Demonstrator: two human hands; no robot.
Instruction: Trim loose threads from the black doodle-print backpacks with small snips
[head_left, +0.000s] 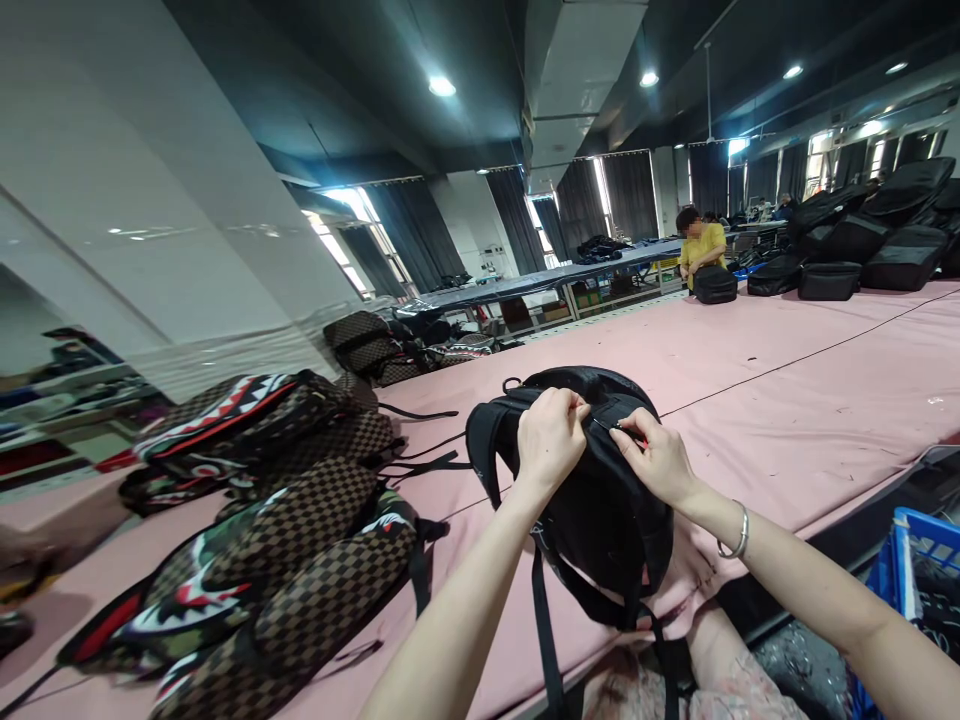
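A black backpack (600, 530) stands on the pink-covered table edge in front of me, its straps hanging down over the side. My left hand (551, 440) is closed in a pinch on the fabric at the backpack's top. Just right of it, my right hand (660, 460) is closed near the same spot, thumb and fingers together. A thin, shiny tip and a bit of red show at the right fingers; most of what they hold is hidden. A bracelet (736, 530) circles the right wrist.
Checkered backpacks with shark-mouth prints (300, 580) lie piled at the left. Black bags (862, 240) are stacked at the far right. A person in yellow (703, 245) handles a black bag across the pink table (810, 400). A blue crate (904, 560) stands low at the right.
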